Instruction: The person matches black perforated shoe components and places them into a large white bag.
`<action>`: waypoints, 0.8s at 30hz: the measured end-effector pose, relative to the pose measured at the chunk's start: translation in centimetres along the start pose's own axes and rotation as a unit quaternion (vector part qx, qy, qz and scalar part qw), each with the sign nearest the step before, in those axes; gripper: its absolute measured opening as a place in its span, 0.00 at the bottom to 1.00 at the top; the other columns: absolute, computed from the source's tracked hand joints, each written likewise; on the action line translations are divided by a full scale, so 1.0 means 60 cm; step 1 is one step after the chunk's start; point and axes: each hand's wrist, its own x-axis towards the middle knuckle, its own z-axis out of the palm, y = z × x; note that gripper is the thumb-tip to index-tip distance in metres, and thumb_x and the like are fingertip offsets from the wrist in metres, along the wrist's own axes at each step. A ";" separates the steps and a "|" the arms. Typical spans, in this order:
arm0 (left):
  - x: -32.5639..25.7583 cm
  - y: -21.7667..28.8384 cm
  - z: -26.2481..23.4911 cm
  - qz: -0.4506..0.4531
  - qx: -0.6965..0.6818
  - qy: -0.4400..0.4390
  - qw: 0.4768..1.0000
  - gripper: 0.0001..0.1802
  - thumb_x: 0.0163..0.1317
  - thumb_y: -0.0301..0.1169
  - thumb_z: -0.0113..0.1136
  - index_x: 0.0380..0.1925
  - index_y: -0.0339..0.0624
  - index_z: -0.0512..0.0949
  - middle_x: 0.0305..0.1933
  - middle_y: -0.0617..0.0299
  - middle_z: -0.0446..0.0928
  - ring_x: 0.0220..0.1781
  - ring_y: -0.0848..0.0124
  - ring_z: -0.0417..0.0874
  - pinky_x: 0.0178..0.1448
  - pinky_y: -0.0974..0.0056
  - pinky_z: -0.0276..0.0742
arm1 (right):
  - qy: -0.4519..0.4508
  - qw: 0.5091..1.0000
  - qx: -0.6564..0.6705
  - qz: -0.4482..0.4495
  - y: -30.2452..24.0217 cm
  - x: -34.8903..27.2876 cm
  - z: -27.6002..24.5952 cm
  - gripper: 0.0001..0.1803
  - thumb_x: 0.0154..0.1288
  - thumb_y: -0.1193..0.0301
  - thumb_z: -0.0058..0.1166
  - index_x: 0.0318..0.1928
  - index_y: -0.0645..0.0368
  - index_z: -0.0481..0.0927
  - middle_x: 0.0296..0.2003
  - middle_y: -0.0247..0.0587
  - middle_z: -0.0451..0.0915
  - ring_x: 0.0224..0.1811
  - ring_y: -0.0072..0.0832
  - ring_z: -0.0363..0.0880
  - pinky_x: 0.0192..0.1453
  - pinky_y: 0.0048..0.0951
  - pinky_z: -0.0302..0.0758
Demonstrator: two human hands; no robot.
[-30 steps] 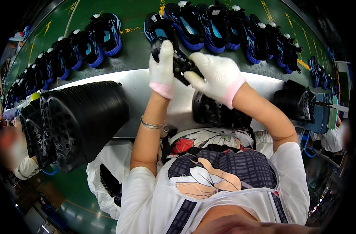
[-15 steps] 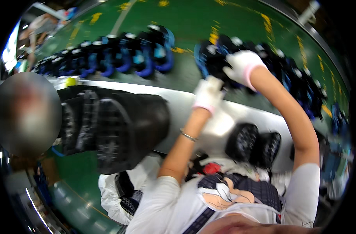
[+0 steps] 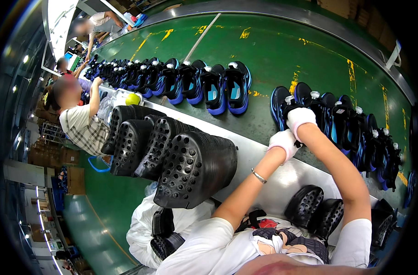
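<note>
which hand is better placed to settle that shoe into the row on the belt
Right, probably. The right hand rests on top of the black and blue shoe at the near end of the row on the green belt. The left hand sits lower, at the belt's near edge, beside it.

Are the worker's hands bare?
No, both the left hand and the right hand wear white gloves as they reach to a blue shoe on the green belt.
</note>
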 end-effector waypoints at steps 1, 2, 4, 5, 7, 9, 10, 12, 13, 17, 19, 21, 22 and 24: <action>-0.007 0.004 -0.008 -0.012 -0.025 -0.006 1.000 0.22 0.61 0.48 0.55 0.38 0.40 0.82 0.33 0.48 0.84 0.33 0.50 0.86 0.44 0.53 0.81 | -0.020 1.000 -0.003 -0.003 0.005 0.001 0.002 0.12 0.58 0.73 0.54 0.41 0.57 0.85 0.42 0.47 0.85 0.45 0.40 0.85 0.47 0.38 0.82; -0.002 0.000 -0.002 -0.001 -0.015 0.005 1.000 0.22 0.61 0.48 0.55 0.37 0.40 0.83 0.33 0.48 0.84 0.33 0.51 0.86 0.44 0.53 0.81 | -0.005 1.000 -0.022 0.008 0.004 -0.003 0.000 0.11 0.58 0.72 0.54 0.41 0.57 0.85 0.42 0.46 0.85 0.45 0.39 0.85 0.46 0.38 0.82; -0.001 -0.017 0.010 0.006 -0.003 0.024 1.000 0.21 0.61 0.48 0.55 0.36 0.40 0.83 0.33 0.48 0.84 0.34 0.52 0.86 0.44 0.54 0.82 | 0.016 0.998 -0.059 0.017 -0.007 -0.015 -0.002 0.11 0.58 0.72 0.55 0.41 0.56 0.85 0.41 0.45 0.86 0.44 0.38 0.86 0.45 0.39 0.82; 0.003 -0.021 0.017 0.015 0.006 0.037 0.999 0.21 0.61 0.48 0.55 0.37 0.41 0.83 0.33 0.47 0.84 0.33 0.52 0.86 0.43 0.54 0.82 | -0.012 0.996 -0.084 -0.004 -0.006 -0.016 -0.014 0.11 0.58 0.72 0.55 0.40 0.57 0.86 0.40 0.44 0.86 0.44 0.37 0.86 0.44 0.40 0.82; -0.007 -0.003 0.003 -0.023 -0.023 0.017 0.999 0.20 0.60 0.47 0.57 0.35 0.42 0.83 0.34 0.48 0.84 0.36 0.51 0.85 0.45 0.53 0.81 | 0.000 0.995 -0.098 -0.020 0.001 -0.013 -0.016 0.10 0.60 0.71 0.53 0.37 0.57 0.86 0.37 0.45 0.86 0.41 0.39 0.86 0.42 0.40 0.82; -0.007 -0.008 0.015 -0.009 -0.013 0.045 0.999 0.18 0.58 0.47 0.58 0.34 0.43 0.83 0.35 0.49 0.84 0.38 0.50 0.85 0.47 0.52 0.81 | -0.012 0.994 -0.108 -0.003 -0.007 -0.011 -0.020 0.11 0.58 0.74 0.53 0.39 0.57 0.86 0.39 0.46 0.86 0.42 0.40 0.86 0.43 0.38 0.82; -0.006 -0.013 0.022 0.004 -0.002 0.063 0.998 0.18 0.58 0.47 0.58 0.33 0.44 0.83 0.35 0.49 0.84 0.39 0.50 0.84 0.47 0.52 0.80 | -0.004 0.993 -0.114 -0.012 -0.013 -0.011 -0.020 0.11 0.59 0.75 0.53 0.40 0.57 0.86 0.39 0.47 0.85 0.42 0.41 0.86 0.43 0.39 0.82; -0.004 -0.024 0.033 0.019 0.023 0.077 0.997 0.17 0.57 0.46 0.59 0.33 0.45 0.83 0.37 0.50 0.83 0.40 0.50 0.84 0.47 0.52 0.80 | 0.013 0.992 -0.125 -0.029 -0.023 -0.010 -0.018 0.11 0.59 0.75 0.52 0.41 0.57 0.86 0.40 0.47 0.85 0.43 0.41 0.86 0.43 0.39 0.82; -0.001 -0.024 0.033 0.025 0.037 0.070 0.997 0.16 0.56 0.46 0.59 0.33 0.46 0.84 0.37 0.50 0.83 0.40 0.50 0.83 0.47 0.52 0.80 | 0.002 0.994 -0.111 -0.025 -0.021 0.006 -0.004 0.12 0.59 0.75 0.52 0.42 0.56 0.85 0.41 0.47 0.85 0.43 0.41 0.86 0.44 0.39 0.82; 0.019 -0.030 0.029 0.063 0.088 0.059 0.992 0.18 0.55 0.48 0.59 0.36 0.49 0.84 0.40 0.50 0.83 0.43 0.50 0.83 0.50 0.52 0.79 | 0.034 0.998 -0.047 -0.010 -0.027 0.010 -0.010 0.12 0.58 0.74 0.55 0.42 0.54 0.86 0.43 0.45 0.85 0.46 0.38 0.85 0.44 0.41 0.82; 0.004 -0.030 0.015 0.071 0.085 0.063 0.992 0.18 0.56 0.48 0.59 0.39 0.50 0.84 0.41 0.50 0.83 0.44 0.50 0.83 0.50 0.52 0.79 | -0.021 0.998 -0.058 -0.024 -0.029 0.005 -0.019 0.12 0.58 0.73 0.55 0.42 0.54 0.86 0.43 0.45 0.85 0.47 0.38 0.85 0.45 0.40 0.81; 0.004 -0.027 0.002 0.084 0.070 0.066 0.992 0.18 0.58 0.47 0.58 0.40 0.48 0.83 0.43 0.49 0.82 0.46 0.50 0.82 0.52 0.52 0.78 | -0.010 0.998 -0.042 -0.046 -0.011 0.013 -0.012 0.12 0.60 0.69 0.52 0.43 0.54 0.85 0.41 0.46 0.85 0.45 0.41 0.84 0.46 0.41 0.80; 0.011 -0.014 0.006 0.092 0.056 0.068 0.992 0.19 0.58 0.47 0.58 0.40 0.47 0.83 0.45 0.49 0.82 0.48 0.50 0.81 0.54 0.52 0.77 | -0.003 0.998 -0.032 -0.059 0.016 0.006 -0.002 0.14 0.63 0.65 0.49 0.44 0.53 0.83 0.40 0.47 0.84 0.44 0.44 0.83 0.46 0.43 0.80; 0.019 -0.017 0.019 0.116 0.071 0.118 0.984 0.21 0.59 0.48 0.58 0.40 0.43 0.83 0.50 0.48 0.80 0.54 0.51 0.79 0.57 0.53 0.75 | 0.011 0.991 0.072 -0.113 0.041 -0.050 -0.034 0.13 0.64 0.62 0.49 0.42 0.55 0.81 0.36 0.49 0.83 0.41 0.48 0.82 0.45 0.44 0.78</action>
